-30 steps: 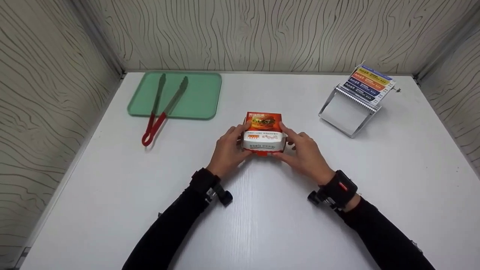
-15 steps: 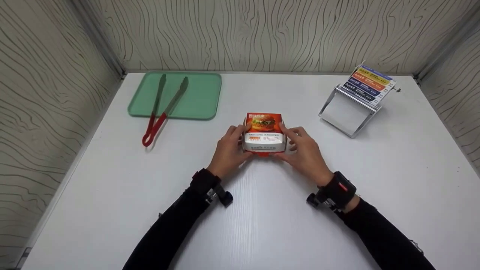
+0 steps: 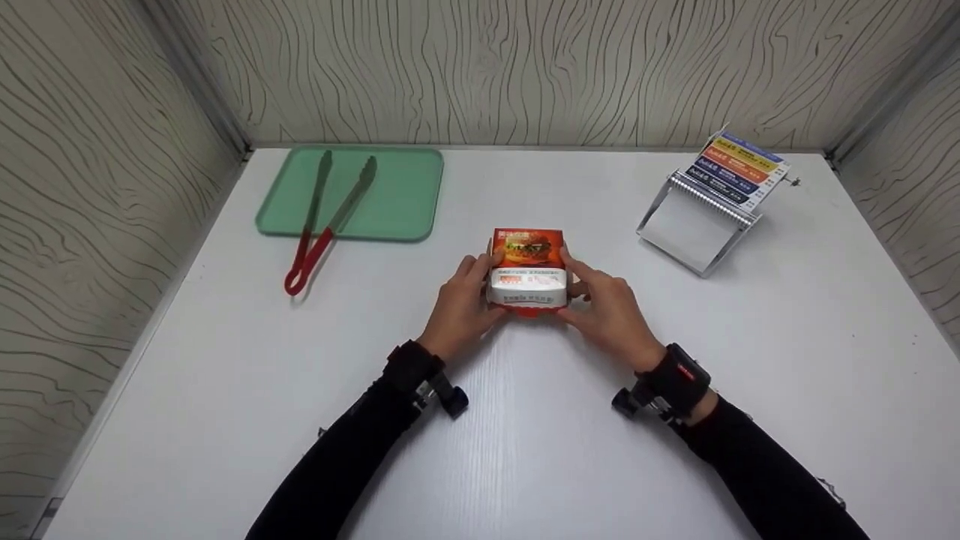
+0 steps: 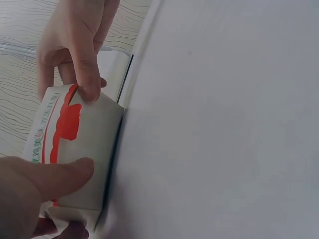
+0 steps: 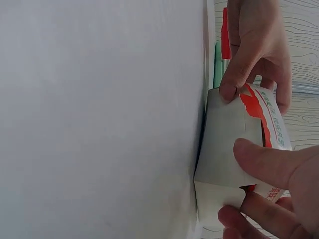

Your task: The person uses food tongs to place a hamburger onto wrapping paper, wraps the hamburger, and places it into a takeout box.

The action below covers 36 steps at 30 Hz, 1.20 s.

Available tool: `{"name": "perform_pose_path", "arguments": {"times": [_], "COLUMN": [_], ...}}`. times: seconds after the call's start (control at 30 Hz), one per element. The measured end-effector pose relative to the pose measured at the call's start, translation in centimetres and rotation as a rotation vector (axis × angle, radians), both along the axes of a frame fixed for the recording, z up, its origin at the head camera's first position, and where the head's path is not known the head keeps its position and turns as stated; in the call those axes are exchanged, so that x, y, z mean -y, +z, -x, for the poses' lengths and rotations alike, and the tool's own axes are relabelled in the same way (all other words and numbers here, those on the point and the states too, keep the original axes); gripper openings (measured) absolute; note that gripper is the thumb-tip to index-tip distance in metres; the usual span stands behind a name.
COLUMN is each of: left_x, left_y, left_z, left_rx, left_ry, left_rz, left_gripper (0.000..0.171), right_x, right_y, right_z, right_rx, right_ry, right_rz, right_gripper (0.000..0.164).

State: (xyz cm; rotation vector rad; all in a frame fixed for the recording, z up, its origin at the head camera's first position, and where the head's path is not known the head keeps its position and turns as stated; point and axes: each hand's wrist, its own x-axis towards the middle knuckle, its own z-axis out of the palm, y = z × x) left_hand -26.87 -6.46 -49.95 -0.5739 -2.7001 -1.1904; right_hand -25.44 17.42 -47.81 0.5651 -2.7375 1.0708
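A closed-looking paper burger box [image 3: 527, 285], white with a red top bearing a burger picture, sits on the white table at the centre of the head view. My left hand [image 3: 463, 309] holds its left side, thumb low on the near face and fingers along the side. On the opposite side my right hand [image 3: 609, 313] grips it the same way. The left wrist view shows a red tab [image 4: 71, 122] lying over the grey front wall, between the two thumbs. In the right wrist view a dark slit shows under the lid edge [image 5: 265, 130], beside my right thumb [image 5: 259, 158].
A green tray [image 3: 405, 195] stands at the back left, with red-handled metal tongs [image 3: 319, 240] lying across it and over its near edge. At the back right is a metal dispenser [image 3: 697, 225] with a stack of coloured labels [image 3: 739, 169]. Patterned walls enclose the table.
The box's lid sits squarer on its base, and the corner that stuck out at the right is now in line. Both hands have kept their hold, shifting only slightly.
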Motion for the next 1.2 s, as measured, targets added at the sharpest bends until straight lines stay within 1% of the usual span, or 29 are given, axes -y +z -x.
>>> {"name": "perform_pose_path", "arguments": {"times": [0.17,0.27,0.47,0.63,0.7,0.8,0.87,0.93,1.03,1.2], "left_x": [-0.1,0.0,0.1,0.7,1.0,1.4,1.7,1.8,1.9,1.7], "left_y": [-0.1,-0.1,0.2,0.2,0.1,-0.1,-0.2,-0.3,-0.4,-0.2], "left_z": [-0.1,-0.2,-0.2,0.4,0.8,1.3,1.6,1.9,1.9,1.6], "left_rx": [0.011,0.031,0.068,0.111,0.134,0.162,0.171,0.167,0.146,0.114], "left_ry": [0.009,0.006,-0.023,-0.049,-0.068,-0.123,-0.164,-0.198,-0.216,-0.215], "left_rz": [-0.005,-0.017,-0.037,-0.072,-0.087,-0.116,-0.127,-0.132,-0.113,-0.063], "left_gripper": [0.080,0.082,0.084,0.088,0.085,0.082,0.087,0.094,0.100,0.083], "right_x": [0.3,0.5,0.5,0.0,-0.3,-0.7,-0.9,-1.1,-1.3,-1.7], "right_y": [-0.1,-0.1,0.0,0.1,0.1,0.1,0.2,0.3,0.3,0.3], "right_z": [-0.5,-0.6,-0.5,0.2,0.5,0.9,1.1,1.2,1.3,1.4], "right_rx": [-0.008,-0.005,-0.037,-0.016,0.000,0.020,0.035,0.050,0.064,0.056], "right_ry": [-0.043,-0.039,-0.014,0.052,0.084,0.120,0.135,0.145,0.163,0.202], "right_rz": [-0.004,0.007,-0.008,0.013,0.018,0.026,0.030,0.027,0.020,0.035], "right_gripper": [0.088,0.089,0.091,0.089,0.088,0.088,0.090,0.092,0.094,0.094]}}
